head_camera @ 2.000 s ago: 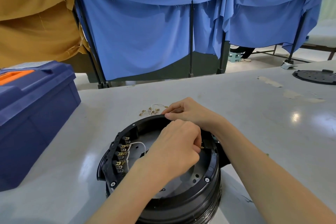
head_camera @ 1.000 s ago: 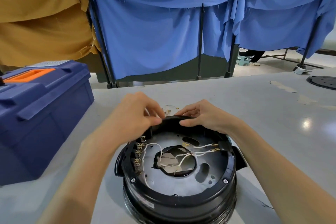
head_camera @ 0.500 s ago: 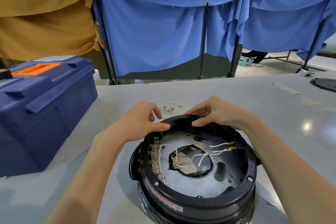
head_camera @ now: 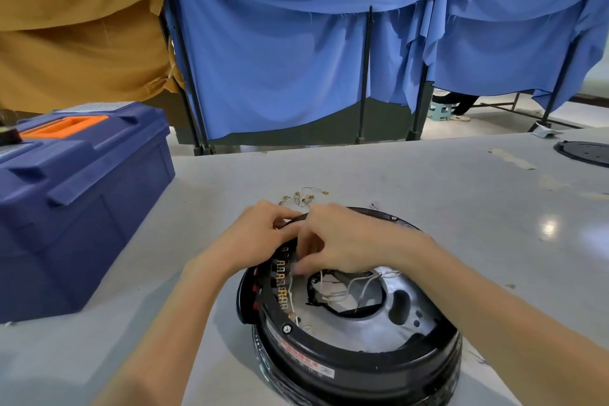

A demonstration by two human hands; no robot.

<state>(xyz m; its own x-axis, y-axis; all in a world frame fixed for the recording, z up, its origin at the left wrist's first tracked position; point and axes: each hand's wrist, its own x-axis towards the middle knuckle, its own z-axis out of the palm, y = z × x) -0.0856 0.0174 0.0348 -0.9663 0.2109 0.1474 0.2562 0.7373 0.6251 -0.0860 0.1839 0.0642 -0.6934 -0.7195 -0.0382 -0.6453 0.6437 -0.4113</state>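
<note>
Two grips were closed: your left hand (head_camera: 260, 237) curled its fingers over the far rim of the round black housing (head_camera: 362, 369), and your right hand (head_camera: 342, 244) pinched the white wiring (head_camera: 362, 281) beside the brass terminals (head_camera: 282, 287). That housing sat open side up on the grey surface (head_camera: 428, 191), with loose wire ends (head_camera: 301, 197) just beyond it and a blue toolbox (head_camera: 82, 208) to the left.

Your left hand (head_camera: 257, 237) grips the rim of the black housing (head_camera: 362, 362) at its 10 o'clock; your right hand (head_camera: 346, 244), touching it, pinches a white wire (head_camera: 320, 277) by the terminal row (head_camera: 282, 280). Loose leads (head_camera: 303, 196) lie on the table (head_camera: 428, 191) at 12 o'clock, the blue toolbox (head_camera: 82, 208) at 9 o'clock
</note>
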